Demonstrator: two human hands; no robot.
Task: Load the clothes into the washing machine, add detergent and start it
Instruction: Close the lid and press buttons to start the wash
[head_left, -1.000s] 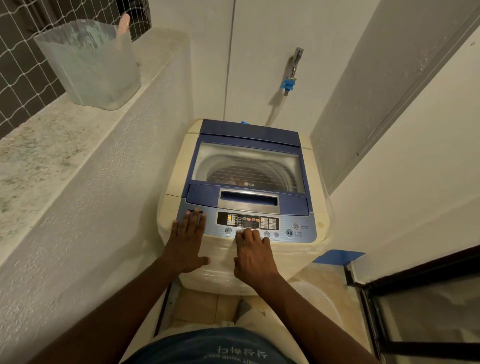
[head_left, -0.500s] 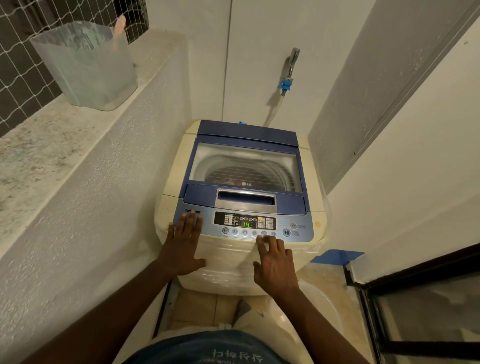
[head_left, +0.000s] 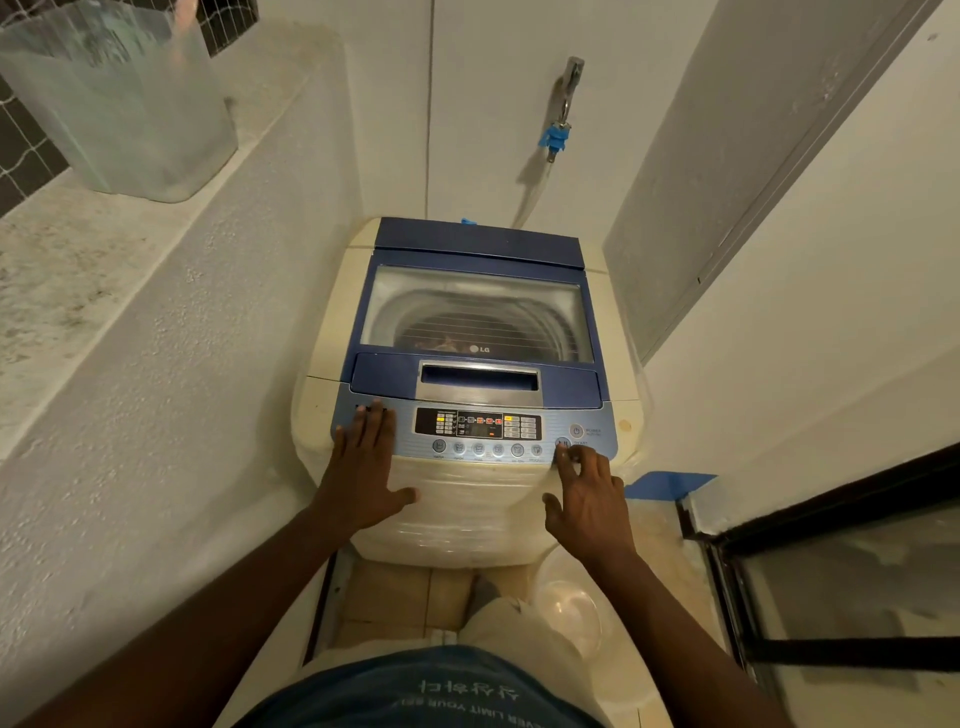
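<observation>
A cream top-loading washing machine (head_left: 322, 343) with a blue lid stands in front of me, its lid (head_left: 478, 312) closed. Through the clear window I see the drum with some brownish clothes (head_left: 439, 343) at the bottom. The control panel (head_left: 478, 426) has lit red and yellow indicators. My left hand (head_left: 363, 467) lies flat, fingers apart, on the panel's left end and the machine's front. My right hand (head_left: 587, 493) reaches to the panel's right end, its forefinger on the round start button (head_left: 562, 443), holding nothing.
A translucent plastic tub (head_left: 130, 104) sits on the stone ledge (head_left: 78, 249) to the left. A tap with a blue hose fitting (head_left: 558, 135) is on the back wall. A dark-framed glass door (head_left: 831, 571) stands at the right. A clear plastic bowl (head_left: 566, 608) lies on the floor.
My right hand has moved right along the panel from the middle buttons to the start button. The display lit up, showing green digits, then red indicators. My left hand stayed put.
</observation>
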